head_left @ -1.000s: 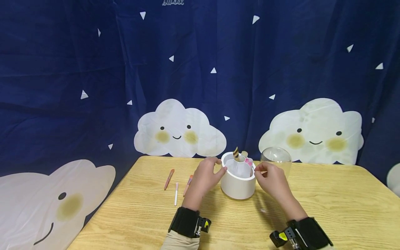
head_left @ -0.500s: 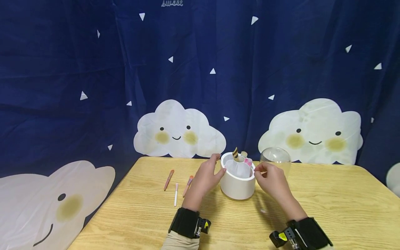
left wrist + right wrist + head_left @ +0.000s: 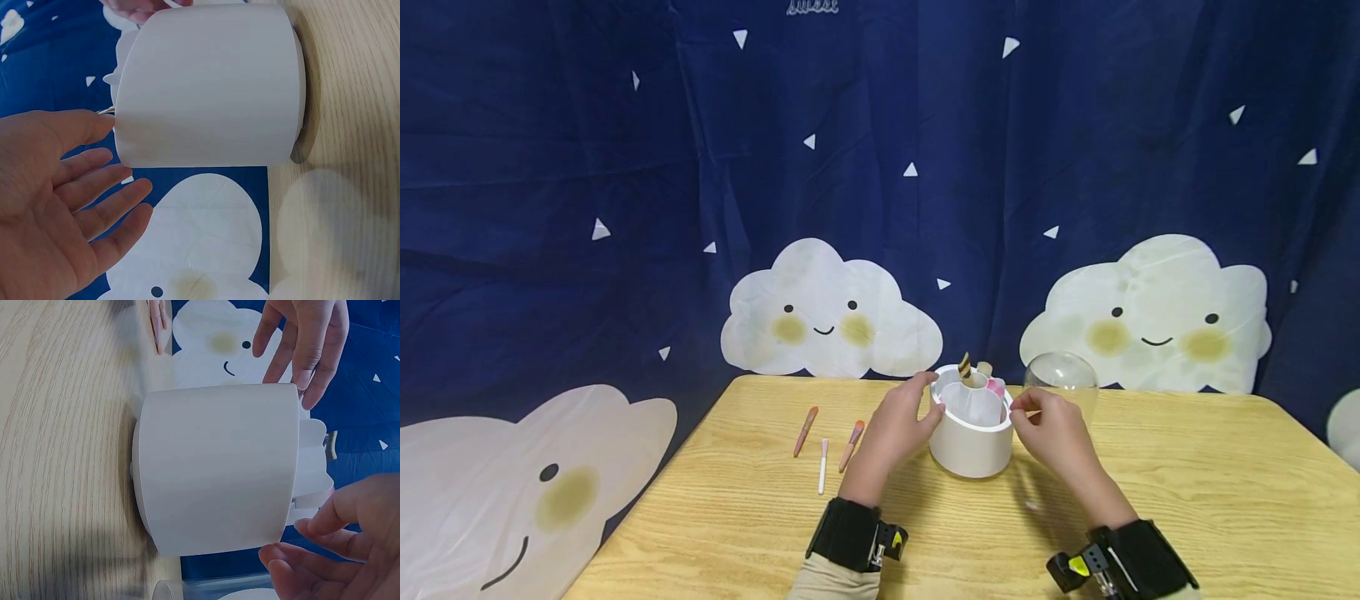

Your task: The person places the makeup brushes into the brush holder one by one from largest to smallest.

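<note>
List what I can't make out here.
Head view: floor of the white container, hidden by its walls.
Head view: base of the clear dome, partly behind the right hand.
Head view: pale speck on the table, too small to identify.
Left wrist view: most of the right hand, cut by the top edge.

The word "sweet" (image 3: 812, 7) in small, pale, slanting lowercase letters stands on the dark blue curtain (image 3: 865, 100), close to the top edge of the head view, left of centre.
</note>
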`<state>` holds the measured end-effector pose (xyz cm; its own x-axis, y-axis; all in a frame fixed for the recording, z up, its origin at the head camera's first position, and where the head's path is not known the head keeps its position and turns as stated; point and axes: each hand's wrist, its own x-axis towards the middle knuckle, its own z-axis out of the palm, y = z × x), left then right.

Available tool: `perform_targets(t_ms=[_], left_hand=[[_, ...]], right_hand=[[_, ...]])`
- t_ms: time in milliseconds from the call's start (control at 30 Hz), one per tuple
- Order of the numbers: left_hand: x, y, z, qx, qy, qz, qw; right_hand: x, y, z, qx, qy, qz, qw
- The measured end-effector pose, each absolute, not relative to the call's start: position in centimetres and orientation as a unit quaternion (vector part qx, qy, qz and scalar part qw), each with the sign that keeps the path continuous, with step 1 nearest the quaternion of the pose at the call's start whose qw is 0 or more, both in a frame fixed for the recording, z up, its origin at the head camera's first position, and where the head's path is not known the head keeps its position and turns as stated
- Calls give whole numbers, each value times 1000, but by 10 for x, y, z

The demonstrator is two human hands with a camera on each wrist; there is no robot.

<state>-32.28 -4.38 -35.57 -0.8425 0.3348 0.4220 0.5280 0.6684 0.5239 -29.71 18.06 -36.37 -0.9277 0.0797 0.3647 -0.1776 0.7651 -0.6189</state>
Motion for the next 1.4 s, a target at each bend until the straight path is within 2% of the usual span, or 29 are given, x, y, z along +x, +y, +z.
perform_targets(t_ms=[433, 900, 1233, 1400], left_hand=[[-322, -43, -353, -223, -908, -310, 175], [-319, -46, -348, -208, -909, -318, 169], [-326, -85, -338, -172, -901, -352, 189], [-331, -107, -342, -120, -918, -336, 175]], right_hand=[[-298, 181, -364, 44, -919, 339, 198], [-297, 181, -364, 43, -919, 339, 195], [-298, 183, -363, 44, -921, 339, 189], [-297, 183, -363, 42, -921, 340, 184]])
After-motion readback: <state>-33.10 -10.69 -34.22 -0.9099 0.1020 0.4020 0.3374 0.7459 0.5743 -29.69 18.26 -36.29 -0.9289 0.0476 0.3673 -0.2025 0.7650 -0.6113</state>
